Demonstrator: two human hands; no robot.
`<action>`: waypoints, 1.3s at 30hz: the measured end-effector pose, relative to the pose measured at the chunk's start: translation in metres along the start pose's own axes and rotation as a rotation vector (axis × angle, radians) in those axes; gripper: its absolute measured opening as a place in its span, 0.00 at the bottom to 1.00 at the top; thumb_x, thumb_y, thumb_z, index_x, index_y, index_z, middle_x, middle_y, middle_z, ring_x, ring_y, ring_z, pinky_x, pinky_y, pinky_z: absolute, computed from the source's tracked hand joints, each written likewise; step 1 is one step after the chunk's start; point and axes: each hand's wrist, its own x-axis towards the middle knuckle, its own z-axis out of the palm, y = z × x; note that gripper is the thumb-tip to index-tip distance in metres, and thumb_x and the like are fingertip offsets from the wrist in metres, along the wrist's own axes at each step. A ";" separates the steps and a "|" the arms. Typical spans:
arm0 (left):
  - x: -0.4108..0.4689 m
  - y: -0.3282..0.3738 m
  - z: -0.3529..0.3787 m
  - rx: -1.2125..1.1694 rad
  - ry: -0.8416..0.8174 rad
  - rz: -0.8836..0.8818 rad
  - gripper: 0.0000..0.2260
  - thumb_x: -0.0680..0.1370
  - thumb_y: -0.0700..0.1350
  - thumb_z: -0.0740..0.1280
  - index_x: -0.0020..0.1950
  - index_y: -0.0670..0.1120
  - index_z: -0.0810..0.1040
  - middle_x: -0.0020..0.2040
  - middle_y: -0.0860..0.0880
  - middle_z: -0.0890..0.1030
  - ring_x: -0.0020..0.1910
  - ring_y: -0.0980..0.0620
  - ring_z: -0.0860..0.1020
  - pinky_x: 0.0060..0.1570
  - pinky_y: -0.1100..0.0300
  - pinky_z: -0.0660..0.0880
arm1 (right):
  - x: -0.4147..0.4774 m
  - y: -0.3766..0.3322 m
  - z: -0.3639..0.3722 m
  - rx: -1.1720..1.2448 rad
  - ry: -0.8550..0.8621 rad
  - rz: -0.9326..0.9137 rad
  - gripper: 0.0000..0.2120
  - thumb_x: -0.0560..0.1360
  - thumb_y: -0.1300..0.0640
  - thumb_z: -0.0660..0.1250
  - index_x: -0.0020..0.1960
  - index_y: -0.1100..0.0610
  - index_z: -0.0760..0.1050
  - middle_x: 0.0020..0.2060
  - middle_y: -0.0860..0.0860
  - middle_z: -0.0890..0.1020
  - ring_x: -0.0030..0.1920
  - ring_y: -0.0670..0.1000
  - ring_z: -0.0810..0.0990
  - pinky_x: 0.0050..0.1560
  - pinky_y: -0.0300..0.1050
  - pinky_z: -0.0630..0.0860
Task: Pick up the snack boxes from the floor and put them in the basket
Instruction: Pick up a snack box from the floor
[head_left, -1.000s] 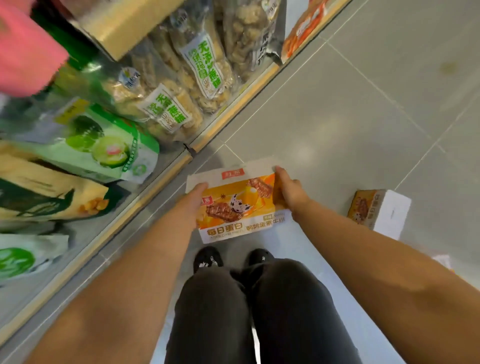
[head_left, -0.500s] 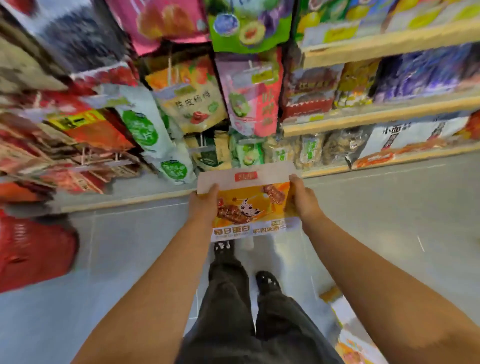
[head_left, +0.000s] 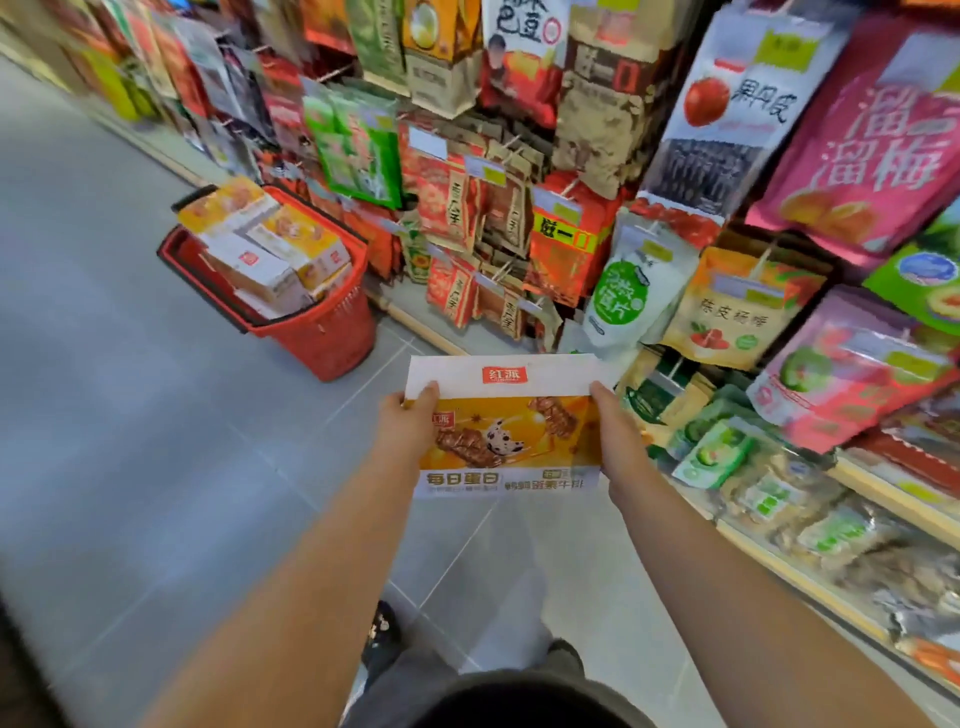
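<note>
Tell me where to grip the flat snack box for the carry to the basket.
Grip the box at its two short ends, coming in from either side, as the left hand and right hand do. It is wide, flat and held face up, so an end grip with thumbs on top should keep it level.

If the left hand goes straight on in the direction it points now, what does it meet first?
Probably the low-hanging red packets, though depth is unclear. The left hand, gripping the snack box, points past the red basket, which stands further left.
</note>
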 end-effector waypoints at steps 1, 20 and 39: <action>0.008 0.002 -0.023 -0.028 0.018 -0.013 0.22 0.80 0.52 0.62 0.69 0.40 0.66 0.62 0.41 0.78 0.56 0.42 0.79 0.50 0.53 0.74 | 0.000 -0.004 0.026 -0.017 -0.042 -0.005 0.25 0.75 0.37 0.60 0.61 0.53 0.75 0.52 0.52 0.83 0.47 0.48 0.81 0.37 0.42 0.71; 0.182 0.056 -0.306 -0.107 0.061 -0.080 0.22 0.81 0.56 0.57 0.72 0.48 0.63 0.65 0.46 0.76 0.58 0.44 0.77 0.50 0.54 0.69 | 0.006 -0.055 0.381 -0.184 -0.119 -0.119 0.28 0.77 0.39 0.61 0.66 0.60 0.68 0.52 0.51 0.78 0.37 0.43 0.74 0.31 0.38 0.67; 0.440 0.157 -0.455 -0.176 0.221 -0.292 0.21 0.81 0.53 0.57 0.70 0.42 0.63 0.62 0.42 0.77 0.55 0.42 0.78 0.48 0.52 0.71 | 0.151 -0.152 0.675 -0.526 -0.180 -0.057 0.44 0.64 0.25 0.56 0.70 0.54 0.70 0.65 0.52 0.76 0.63 0.59 0.75 0.64 0.56 0.71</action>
